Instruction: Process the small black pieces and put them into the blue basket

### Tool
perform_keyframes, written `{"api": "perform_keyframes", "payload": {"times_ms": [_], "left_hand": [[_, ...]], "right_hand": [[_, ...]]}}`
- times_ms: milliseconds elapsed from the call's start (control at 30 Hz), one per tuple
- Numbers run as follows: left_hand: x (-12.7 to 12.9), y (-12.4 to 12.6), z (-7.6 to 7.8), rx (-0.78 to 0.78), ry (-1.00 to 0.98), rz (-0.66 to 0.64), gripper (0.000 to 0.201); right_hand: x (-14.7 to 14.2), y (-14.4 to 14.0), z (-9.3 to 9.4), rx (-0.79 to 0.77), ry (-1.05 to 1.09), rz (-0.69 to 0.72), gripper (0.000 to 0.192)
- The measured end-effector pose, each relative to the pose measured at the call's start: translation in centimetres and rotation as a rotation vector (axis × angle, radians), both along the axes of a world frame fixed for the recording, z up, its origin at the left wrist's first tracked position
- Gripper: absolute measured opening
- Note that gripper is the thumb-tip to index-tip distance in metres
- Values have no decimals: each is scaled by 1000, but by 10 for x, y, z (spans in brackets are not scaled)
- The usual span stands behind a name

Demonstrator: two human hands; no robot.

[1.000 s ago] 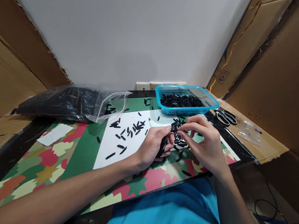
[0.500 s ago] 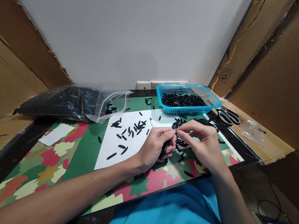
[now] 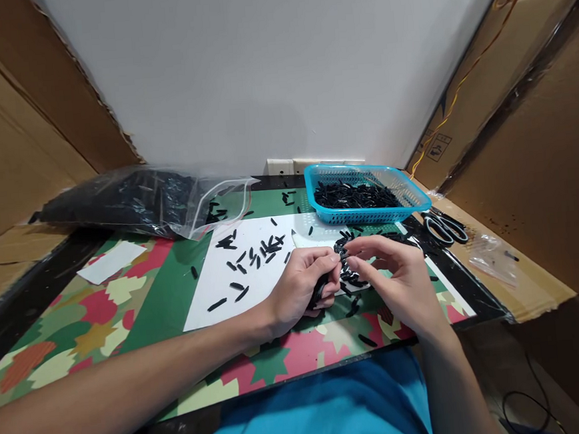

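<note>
My left hand [image 3: 304, 276] is closed round a bunch of small, elongated black pieces [image 3: 319, 291], whose exact kind I cannot make out. Its thumb and index finger are pinched together at the top of the fist. Just to the right, my right hand [image 3: 402, 275] has thumb and index finger apart, with nothing visible between them. A loose heap of black pieces [image 3: 347, 276] lies behind and below both hands, partly covered by them. More black strips [image 3: 272, 245] are scattered over the white sheet [image 3: 209, 277] on the left.
A blue plastic basket [image 3: 369, 214] of black pieces stands at the back. Scissors [image 3: 443, 228] and a small clear bag [image 3: 493, 261] lie on the right. A large zip bag [image 3: 128, 199] of black material rests at the back left, near a white paper slip [image 3: 110, 262].
My right hand's fingertips have parted and drawn slightly right, away from my left fingertips. My left hand keeps its grip on the black pieces, nearly still.
</note>
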State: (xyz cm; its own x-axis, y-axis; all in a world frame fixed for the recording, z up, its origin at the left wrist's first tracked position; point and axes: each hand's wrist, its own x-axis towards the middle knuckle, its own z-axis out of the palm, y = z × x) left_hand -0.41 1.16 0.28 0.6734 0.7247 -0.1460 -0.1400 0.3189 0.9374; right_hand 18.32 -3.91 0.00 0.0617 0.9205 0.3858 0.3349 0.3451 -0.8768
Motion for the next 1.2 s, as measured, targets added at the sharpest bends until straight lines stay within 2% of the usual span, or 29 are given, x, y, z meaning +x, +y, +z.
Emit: {"api": "perform_keyframes", "payload": {"times_ms": [167, 333, 433, 633, 867, 1200], "left_hand": [[0, -1, -1, -2, -6, -4, 38], [0, -1, -1, -11, -16, -21, 41], [-1, 0, -2, -20, -25, -21, 41], [-2, 1, -5, -7, -24, -21, 39], [-3, 0, -5, -33, -42, -10, 33], [-5, 0, -7, -33, -45, -4, 40]], "right_hand": [[-4, -1, -1, 39, -18, 10, 11], [-1, 0, -1, -27, 241, -25, 13], [3, 2, -2, -29, 318, -33, 17], [2, 2, -3, -118, 193, 52, 22], [0, 4, -4, -156, 271, 55, 20], [-2, 4, -6, -155, 293, 96, 13]]}}
